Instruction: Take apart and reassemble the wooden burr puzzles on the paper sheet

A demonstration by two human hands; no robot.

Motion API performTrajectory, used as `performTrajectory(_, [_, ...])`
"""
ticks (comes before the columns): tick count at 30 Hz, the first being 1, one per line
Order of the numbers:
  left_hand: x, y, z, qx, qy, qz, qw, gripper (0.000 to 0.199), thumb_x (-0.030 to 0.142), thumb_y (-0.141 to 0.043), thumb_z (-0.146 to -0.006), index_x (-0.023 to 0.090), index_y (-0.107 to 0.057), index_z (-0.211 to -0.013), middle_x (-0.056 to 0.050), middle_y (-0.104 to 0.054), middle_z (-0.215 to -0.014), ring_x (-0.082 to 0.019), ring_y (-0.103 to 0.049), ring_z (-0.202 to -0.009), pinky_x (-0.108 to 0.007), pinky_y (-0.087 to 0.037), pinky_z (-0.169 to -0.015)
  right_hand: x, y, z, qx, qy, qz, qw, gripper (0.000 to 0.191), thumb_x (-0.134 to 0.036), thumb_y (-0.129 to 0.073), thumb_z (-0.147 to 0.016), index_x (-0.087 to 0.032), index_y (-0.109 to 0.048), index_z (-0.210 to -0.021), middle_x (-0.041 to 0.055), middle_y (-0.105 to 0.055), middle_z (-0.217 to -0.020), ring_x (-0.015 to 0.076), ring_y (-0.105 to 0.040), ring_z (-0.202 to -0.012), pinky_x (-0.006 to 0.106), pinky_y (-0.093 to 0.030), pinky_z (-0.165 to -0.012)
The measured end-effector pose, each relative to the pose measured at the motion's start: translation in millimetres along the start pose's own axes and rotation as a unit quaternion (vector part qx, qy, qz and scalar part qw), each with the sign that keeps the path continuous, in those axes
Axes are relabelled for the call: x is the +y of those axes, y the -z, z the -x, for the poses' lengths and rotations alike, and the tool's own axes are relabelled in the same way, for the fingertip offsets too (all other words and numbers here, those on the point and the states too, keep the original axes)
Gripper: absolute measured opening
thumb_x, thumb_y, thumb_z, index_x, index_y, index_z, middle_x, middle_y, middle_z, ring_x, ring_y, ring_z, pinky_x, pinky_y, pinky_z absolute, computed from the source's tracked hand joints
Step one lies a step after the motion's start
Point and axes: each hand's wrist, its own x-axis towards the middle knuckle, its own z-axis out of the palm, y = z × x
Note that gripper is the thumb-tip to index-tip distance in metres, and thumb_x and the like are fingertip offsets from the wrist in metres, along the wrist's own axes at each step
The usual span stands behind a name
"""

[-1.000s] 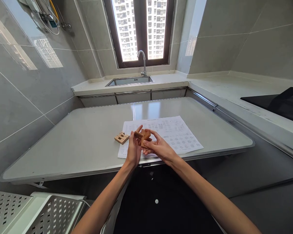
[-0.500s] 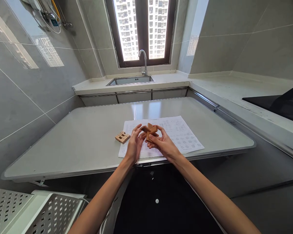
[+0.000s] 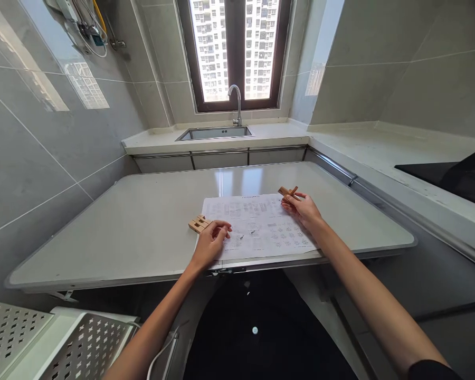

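Note:
My right hand (image 3: 304,210) holds a crossed wooden burr puzzle (image 3: 288,192) over the right edge of a printed sheet (image 3: 261,227), thumb and fingers closed around its near side. The fingers hide part of it. My left hand (image 3: 212,240) rests low over the sheet's left edge, fingers loosely bent and apart, with nothing seen in them. Just beyond its knuckles lies a pale, notched wooden block piece (image 3: 198,224), partly on the table beside the sheet. Rows of small diagrams cover the paper.
A white folding table (image 3: 142,221) carries the sheet. Past it are a counter with a steel sink (image 3: 214,133) and a faucet (image 3: 237,105) under a window. A dark flat object (image 3: 451,174) lies on the right counter. A perforated white rack (image 3: 91,343) stands at lower left.
My hands have parted. My right hand has carried the burr puzzle right and away from me; my left hand has let go and dropped toward the sheet's left edge.

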Motion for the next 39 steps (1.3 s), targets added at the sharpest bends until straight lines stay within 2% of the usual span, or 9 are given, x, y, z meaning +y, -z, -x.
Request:
performTrajectory(5, [3.8, -2.8, 3.0, -0.078, -0.017, -0.012, 0.997, 0.025, 0.04, -0.056, -0.098, 0.019, -0.068, -0.104, -0.004, -0.073, -0.088, -0.016, -0.065, -0.073, -0.03, -0.052, -0.075, 1.4, 2.8, -18.3, 0.016, -0.029, -0.033, 0.999, 0.036, -0.007, -0.077, -0.09, -0.022, -0.049, -0.106, 0.0059, -0.077, -0.084, 0.0164, -0.077, -0.065, 0.021, -0.068, -0.058])
performTrajectory(12, [1.8, -1.9, 3.1, -0.09, -0.01, -0.028, 0.995, 0.024, 0.038, -0.055, -0.097, 0.019, -0.069, -0.104, -0.003, -0.074, -0.088, -0.016, -0.066, -0.074, -0.03, -0.052, -0.077, -0.2, 6.8, -38.3, 0.03, -0.063, -0.075, 0.995, 0.01, -0.006, -0.065, -0.098, -0.015, -0.06, -0.097, 0.004, -0.073, -0.073, 0.0127, -0.074, -0.063, 0.017, -0.067, -0.061])
performTrajectory(15, [2.2, -1.7, 3.6, -0.091, -0.01, -0.034, 0.995, 0.024, 0.037, -0.054, -0.097, 0.02, -0.069, -0.104, -0.003, -0.075, -0.089, -0.017, -0.066, -0.074, -0.03, -0.051, -0.077, -0.3, 8.9, -39.4, 0.031, -0.07, -0.079, 0.994, 0.011, -0.004, -0.059, -0.1, -0.013, -0.063, -0.094, 0.0046, -0.072, -0.071, 0.0108, -0.073, -0.061, 0.014, -0.065, -0.062])
performTrajectory(21, [1.7, -0.5, 5.1, -0.091, -0.009, -0.027, 0.995, 0.023, 0.038, -0.054, -0.098, 0.02, -0.069, -0.105, -0.003, -0.075, -0.09, -0.017, -0.066, -0.075, -0.03, -0.052, -0.078, 2.2, 12.3, -21.6, 0.036, -0.045, -0.058, 0.997, 0.007, -0.009, -0.063, -0.098, -0.015, -0.06, -0.097, 0.0061, -0.074, -0.074, 0.0127, -0.073, -0.061, 0.017, -0.065, -0.06])
performTrajectory(26, [2.0, -0.7, 5.6, -0.081, -0.022, -0.017, 0.996, 0.024, 0.039, -0.054, -0.099, 0.02, -0.068, -0.105, -0.004, -0.074, -0.088, -0.016, -0.065, -0.073, -0.03, -0.053, -0.077, 11.4, 11.8, 14.3, 0.048, 0.006, -0.02, 0.999, 0.022, -0.014, -0.062, -0.098, -0.024, -0.047, -0.11, 0.0004, -0.076, -0.077, 0.0123, -0.072, -0.06, 0.019, -0.062, -0.055])
performTrajectory(29, [2.9, 1.1, 5.7, -0.07, -0.028, -0.012, 0.997, 0.024, 0.04, -0.055, -0.099, 0.02, -0.067, -0.104, -0.004, -0.072, -0.085, -0.016, -0.063, -0.071, -0.03, -0.052, -0.075, 19.9, 8.2, 41.1, 0.012, 0.018, 0.015, 1.0, 0.031, -0.018, -0.073, -0.09, -0.024, -0.05, -0.11, 0.0012, -0.078, -0.084, 0.0134, -0.071, -0.06, 0.019, -0.059, -0.05])
performTrajectory(31, [3.0, 4.8, 6.4, -0.065, -0.027, -0.021, 0.997, 0.024, 0.039, -0.054, -0.099, 0.02, -0.067, -0.104, -0.003, -0.071, -0.082, -0.016, -0.06, -0.067, -0.029, -0.05, -0.07, 26.0, 4.5, 58.2, -0.061, 0.042, 0.08, 0.994, 0.029, -0.023, -0.076, -0.087, -0.023, -0.056, -0.108, 0.0024, -0.078, -0.088, 0.0135, -0.07, -0.062, 0.02, -0.057, -0.051])
performTrajectory(35, [2.2, 18.2, 10.3, -0.056, -0.025, -0.065, 0.996, 0.026, 0.04, -0.053, -0.099, 0.02, -0.067, -0.107, 0.0, -0.068, -0.075, -0.015, -0.055, -0.062, -0.027, -0.045, -0.065, 37.5, -4.1, 83.7, -0.185, 0.09, 0.183, 0.961, 0.025, -0.038, -0.073, -0.087, -0.02, -0.062, -0.1, 0.0037, -0.075, -0.088, 0.014, -0.068, -0.065, 0.024, -0.053, -0.055])
performTrajectory(39, [1.3, 33.3, 15.6, -0.01, -0.023, -0.138, 0.99, 0.029, 0.043, -0.054, -0.097, 0.021, -0.07, -0.105, 0.002, -0.06, -0.068, -0.014, -0.052, -0.06, -0.027, -0.043, -0.064, 43.8, -9.9, 94.2, -0.237, 0.111, 0.256, 0.93, 0.025, -0.044, -0.069, -0.09, -0.02, -0.066, -0.097, 0.004, -0.075, -0.086, 0.0157, -0.068, -0.068, 0.026, -0.05, -0.06])
